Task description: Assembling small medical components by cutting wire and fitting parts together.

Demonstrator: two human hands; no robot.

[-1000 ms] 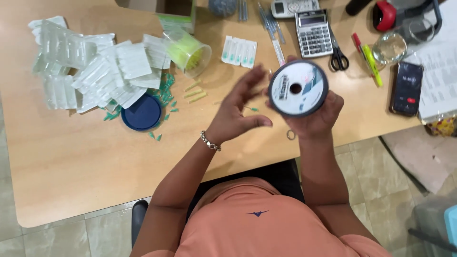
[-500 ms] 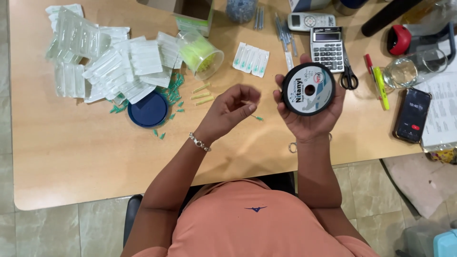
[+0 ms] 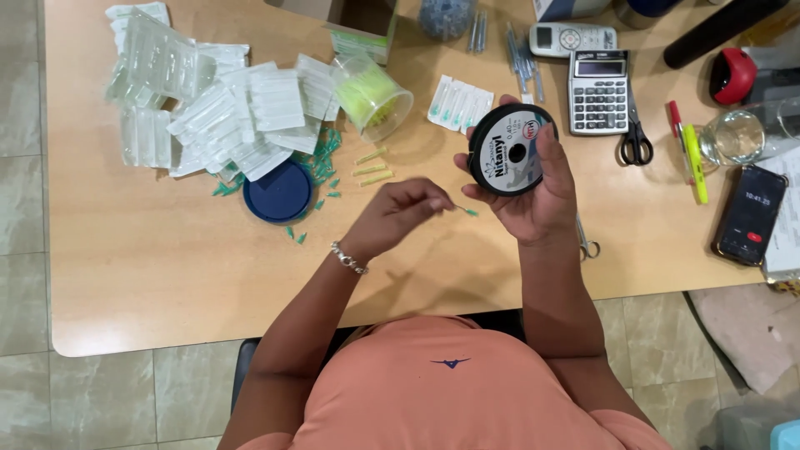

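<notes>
Round black plastic spool of fine line (image 3: 511,150) is gripped upright in right hand (image 3: 533,187), above wooden tabletop (image 3: 150,275). Left hand (image 3: 396,218) is pinched shut on small green-tipped needle (image 3: 467,211), approx. level w/ spool's lower edge. Judgement: needle to be held steady, spool kept still, so the line end can be met cleanly.

A light wooden surface (image 3: 125,283) with rounded corners is seen from above, set on a floor of pale beige tiles (image 3: 25,392) divided by thin grout lines, under even, soft light.
</notes>
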